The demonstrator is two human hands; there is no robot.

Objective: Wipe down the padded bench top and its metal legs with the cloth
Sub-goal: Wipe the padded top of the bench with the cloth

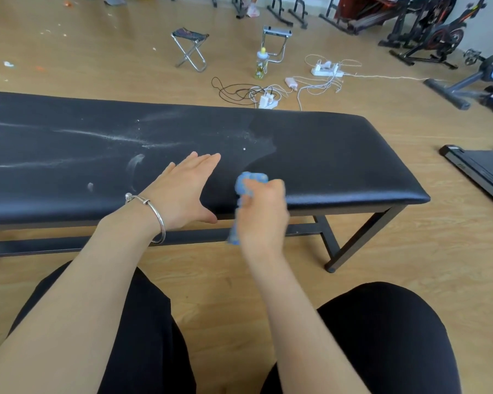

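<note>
My right hand (261,214) clamps the wadded blue cloth (249,180) by the near edge of the black padded bench top (339,160). My left hand (182,191) is flat, fingers straight. Wadded, the cloth may only smear the white powder streaks (103,136).

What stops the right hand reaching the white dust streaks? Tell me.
Probably yes: the right hand grips the cloth by the bench top, and only the open left hand lies between it and the streaks.

Bare forearms, no sleeves — a thin silver bangle (151,214) with small beads circles the left wrist; black trousers (387,336) cover both legs.
</note>
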